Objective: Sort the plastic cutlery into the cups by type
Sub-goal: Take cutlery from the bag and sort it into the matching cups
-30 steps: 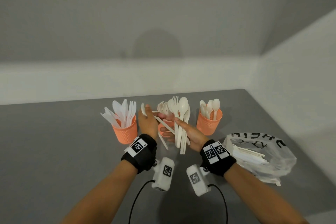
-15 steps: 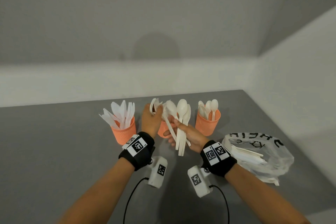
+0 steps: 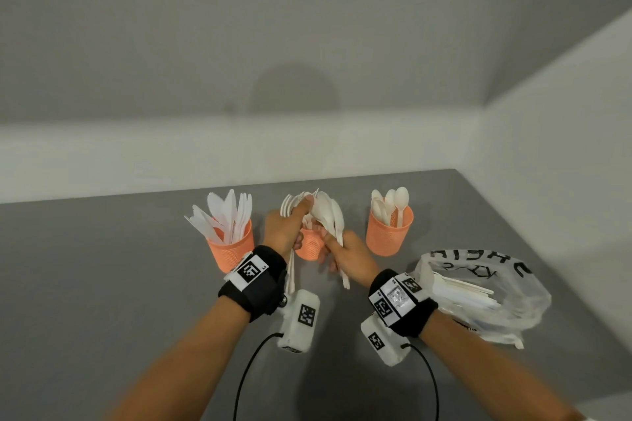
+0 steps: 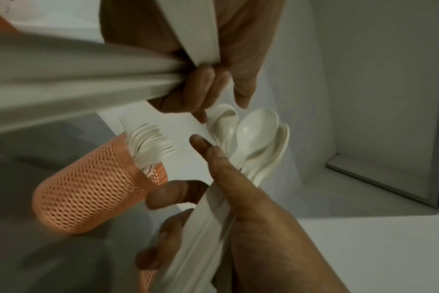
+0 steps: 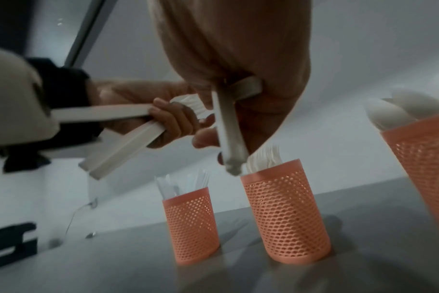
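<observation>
Grey table (image 3: 102,267), matte top, set into a white wall corner. On it, three orange perforated cups in a row: left cup (image 3: 232,249) with knives, middle cup (image 3: 309,248) with forks, right cup (image 3: 388,236) with spoons. Near right: clear plastic bag (image 3: 506,301), printed lettering, white cutlery inside

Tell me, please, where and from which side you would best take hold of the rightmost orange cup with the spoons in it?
Probably around the lower wall of the rightmost orange cup, from its right side. The spoons stick up from its rim, blocking a top grip, and both hands crowd its left.
</observation>
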A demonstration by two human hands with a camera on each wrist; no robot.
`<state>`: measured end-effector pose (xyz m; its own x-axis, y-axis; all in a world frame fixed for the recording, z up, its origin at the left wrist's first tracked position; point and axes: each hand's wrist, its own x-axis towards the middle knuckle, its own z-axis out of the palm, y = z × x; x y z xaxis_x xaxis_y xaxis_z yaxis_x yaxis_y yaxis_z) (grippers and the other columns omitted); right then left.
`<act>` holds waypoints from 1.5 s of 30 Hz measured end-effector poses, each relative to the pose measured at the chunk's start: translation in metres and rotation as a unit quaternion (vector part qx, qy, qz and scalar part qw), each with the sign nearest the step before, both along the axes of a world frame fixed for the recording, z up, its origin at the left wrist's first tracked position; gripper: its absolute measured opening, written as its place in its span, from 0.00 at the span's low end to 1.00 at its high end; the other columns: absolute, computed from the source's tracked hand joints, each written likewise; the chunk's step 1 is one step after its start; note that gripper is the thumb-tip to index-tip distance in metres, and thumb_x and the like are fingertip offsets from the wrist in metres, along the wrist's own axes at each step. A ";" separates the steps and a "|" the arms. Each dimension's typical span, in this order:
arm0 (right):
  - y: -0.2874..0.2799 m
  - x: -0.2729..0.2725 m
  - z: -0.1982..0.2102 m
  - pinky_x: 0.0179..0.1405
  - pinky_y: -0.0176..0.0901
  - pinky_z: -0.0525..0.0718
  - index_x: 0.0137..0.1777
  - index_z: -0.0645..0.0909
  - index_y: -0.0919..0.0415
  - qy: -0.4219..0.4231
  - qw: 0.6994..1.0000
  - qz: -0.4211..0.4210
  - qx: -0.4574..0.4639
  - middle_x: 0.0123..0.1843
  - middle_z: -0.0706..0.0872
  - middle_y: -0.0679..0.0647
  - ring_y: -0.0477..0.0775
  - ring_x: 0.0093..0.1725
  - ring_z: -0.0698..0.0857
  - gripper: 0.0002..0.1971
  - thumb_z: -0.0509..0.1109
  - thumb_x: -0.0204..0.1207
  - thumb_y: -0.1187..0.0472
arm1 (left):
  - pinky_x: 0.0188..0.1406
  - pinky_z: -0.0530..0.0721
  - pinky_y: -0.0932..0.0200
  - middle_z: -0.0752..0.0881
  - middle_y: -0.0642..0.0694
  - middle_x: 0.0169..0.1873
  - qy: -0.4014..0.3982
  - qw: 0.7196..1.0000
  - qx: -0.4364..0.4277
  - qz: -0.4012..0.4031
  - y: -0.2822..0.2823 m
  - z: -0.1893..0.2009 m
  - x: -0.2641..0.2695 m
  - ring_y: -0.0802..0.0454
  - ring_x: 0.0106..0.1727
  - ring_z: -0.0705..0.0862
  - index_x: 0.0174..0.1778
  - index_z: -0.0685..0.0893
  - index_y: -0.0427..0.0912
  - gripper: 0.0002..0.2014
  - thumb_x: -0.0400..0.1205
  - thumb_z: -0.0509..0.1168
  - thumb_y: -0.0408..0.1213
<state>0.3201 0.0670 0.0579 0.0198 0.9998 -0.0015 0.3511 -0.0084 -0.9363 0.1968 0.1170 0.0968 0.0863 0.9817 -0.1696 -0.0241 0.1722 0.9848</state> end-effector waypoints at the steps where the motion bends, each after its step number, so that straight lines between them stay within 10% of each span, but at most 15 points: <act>1: -0.001 0.000 0.000 0.25 0.35 0.78 0.41 0.76 0.50 -0.053 0.999 0.005 0.008 0.24 0.84 0.45 0.41 0.19 0.78 0.13 0.54 0.85 0.50 | 0.15 0.61 0.69 0.66 0.51 0.10 -0.003 1.000 -0.009 0.006 0.000 0.001 0.002 0.58 0.12 0.63 0.22 0.70 0.43 0.22 0.78 0.66 0.48; 7: -0.008 0.006 0.004 0.43 0.43 0.80 0.45 0.75 0.54 -0.210 0.975 0.061 0.028 0.35 0.85 0.46 0.41 0.28 0.81 0.14 0.52 0.86 0.50 | 0.14 0.64 0.67 0.72 0.46 0.17 0.084 0.996 -0.010 -0.010 0.007 0.003 -0.003 0.56 0.13 0.65 0.23 0.73 0.40 0.21 0.77 0.68 0.49; 12: -0.009 0.014 0.011 0.24 0.40 0.81 0.48 0.77 0.52 0.094 0.984 0.114 -0.099 0.35 0.88 0.55 0.44 0.17 0.76 0.11 0.56 0.83 0.49 | 0.19 0.66 0.67 0.77 0.50 0.22 0.162 0.979 0.106 -0.071 0.009 0.009 -0.014 0.63 0.14 0.72 0.28 0.76 0.45 0.13 0.80 0.65 0.34; 16: -0.012 0.016 0.014 0.18 0.34 0.78 0.66 0.76 0.57 0.120 0.969 0.169 -0.133 0.24 0.81 0.47 0.41 0.16 0.71 0.16 0.56 0.85 0.53 | 0.19 0.66 0.70 0.78 0.50 0.24 0.168 0.970 0.158 -0.083 0.003 0.017 -0.015 0.64 0.13 0.71 0.29 0.76 0.46 0.14 0.83 0.62 0.37; 23: -0.009 0.018 0.021 0.25 0.35 0.79 0.54 0.81 0.57 0.092 0.937 0.252 -0.222 0.16 0.67 0.44 0.40 0.17 0.70 0.17 0.56 0.82 0.46 | 0.12 0.62 0.69 0.74 0.56 0.12 0.090 0.975 0.093 -0.179 -0.011 0.024 -0.007 0.59 0.15 0.64 0.36 0.82 0.48 0.06 0.77 0.69 0.43; 29: -0.007 0.028 0.023 0.36 0.36 0.87 0.42 0.86 0.56 0.124 0.868 0.353 -0.325 0.17 0.74 0.44 0.42 0.21 0.77 0.30 0.72 0.57 0.29 | 0.11 0.63 0.70 0.79 0.54 0.18 0.097 0.954 0.074 -0.273 -0.013 0.028 0.005 0.62 0.12 0.66 0.38 0.80 0.44 0.08 0.74 0.73 0.31; 34: -0.002 0.034 0.036 0.46 0.40 0.85 0.57 0.80 0.63 0.098 0.970 0.145 -0.167 0.39 0.90 0.54 0.45 0.38 0.87 0.10 0.69 0.77 0.63 | 0.30 0.78 0.61 0.80 0.47 0.26 0.171 0.957 0.158 -0.170 -0.006 0.022 0.030 0.54 0.26 0.79 0.30 0.77 0.46 0.11 0.72 0.72 0.30; 37: 0.002 0.028 0.044 0.53 0.38 0.82 0.69 0.72 0.66 0.051 0.998 0.004 -0.034 0.58 0.85 0.63 0.51 0.54 0.85 0.25 0.66 0.71 0.79 | 0.36 0.78 0.57 0.80 0.49 0.26 0.161 0.967 0.178 -0.087 -0.004 0.018 0.047 0.51 0.30 0.79 0.30 0.76 0.46 0.11 0.72 0.72 0.34; 41: 0.006 0.030 0.047 0.28 0.31 0.75 0.62 0.74 0.58 0.139 0.982 -0.118 0.052 0.34 0.78 0.49 0.38 0.28 0.77 0.19 0.57 0.76 0.76 | 0.32 0.75 0.65 0.81 0.50 0.27 0.085 0.972 0.215 -0.043 -0.006 0.028 0.064 0.55 0.29 0.78 0.35 0.78 0.42 0.11 0.76 0.70 0.45; 45: 0.018 0.062 0.052 0.24 0.38 0.72 0.31 0.72 0.58 0.256 0.911 -0.302 0.119 0.21 0.71 0.48 0.41 0.17 0.69 0.11 0.67 0.72 0.68 | 0.25 0.75 0.63 0.75 0.47 0.22 0.020 0.978 0.203 0.035 0.014 0.035 0.055 0.58 0.19 0.71 0.29 0.74 0.44 0.17 0.82 0.62 0.45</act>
<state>0.3821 0.0851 0.1103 0.6242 0.7796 0.0512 -0.1320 0.1699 -0.9766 0.2519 0.1310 0.1321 0.0180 0.9723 0.2328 0.0182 -0.2332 0.9723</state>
